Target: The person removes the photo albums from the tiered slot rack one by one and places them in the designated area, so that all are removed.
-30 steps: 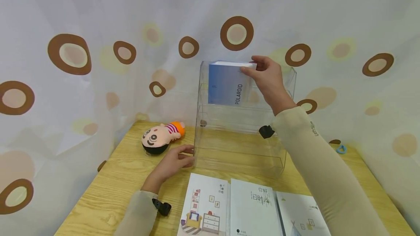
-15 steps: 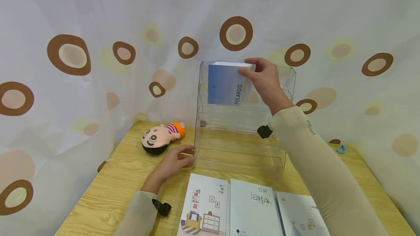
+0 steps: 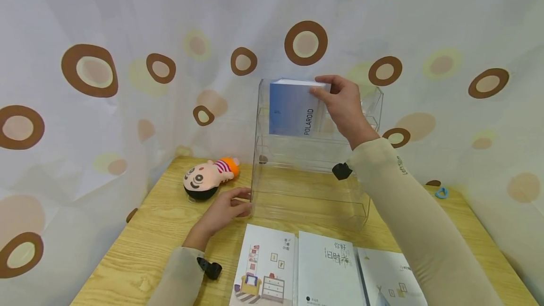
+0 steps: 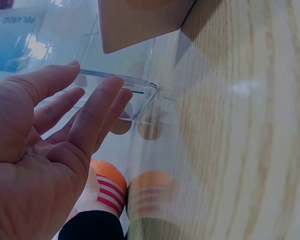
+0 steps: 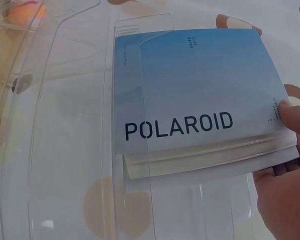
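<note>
A blue-and-white book with POLAROID on its cover stands in the top tier of a clear acrylic rack. My right hand pinches the book's upper right corner, thumb on the front cover and fingers behind. In the right wrist view, the book's page edges show as the covers part slightly, and its left end sits behind the clear lip. Low on the rack's left side, my left hand rests with its fingertips at the side panel. The left wrist view shows those fingers loosely extended, gripping nothing.
Three pale illustrated books lie in a row before the rack: a left one, a middle one and a right one, partly under my right sleeve. A plush doll lies left of the rack. A small blue ring is at the right.
My right hand has shifted slightly left along the book's top edge, still pinching it. The left hand and the rack look unmoved.
</note>
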Demonstrator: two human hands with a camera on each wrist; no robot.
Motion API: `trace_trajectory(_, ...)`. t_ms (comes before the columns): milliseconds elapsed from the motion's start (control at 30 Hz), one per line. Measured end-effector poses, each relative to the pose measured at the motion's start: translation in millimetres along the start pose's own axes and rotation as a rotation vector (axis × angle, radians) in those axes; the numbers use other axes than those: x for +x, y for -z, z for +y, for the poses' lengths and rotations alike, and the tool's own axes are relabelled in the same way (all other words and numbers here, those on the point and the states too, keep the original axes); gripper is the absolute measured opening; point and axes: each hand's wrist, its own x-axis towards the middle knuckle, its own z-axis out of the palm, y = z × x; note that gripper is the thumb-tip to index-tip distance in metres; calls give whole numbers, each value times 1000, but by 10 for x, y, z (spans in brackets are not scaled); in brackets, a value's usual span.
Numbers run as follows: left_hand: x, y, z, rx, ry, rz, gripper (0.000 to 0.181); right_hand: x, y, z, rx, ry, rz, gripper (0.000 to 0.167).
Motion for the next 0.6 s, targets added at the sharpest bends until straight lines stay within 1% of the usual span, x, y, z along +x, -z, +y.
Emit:
trace_trajectory(400, 12, -4, -7, -4, -3, -2, 51, 8, -3, -34, 13, 9, 4, 40)
trace_trajectory(600, -4, 5, -8, -14, -4, -12, 52, -7, -17, -54, 18, 18, -3, 41)
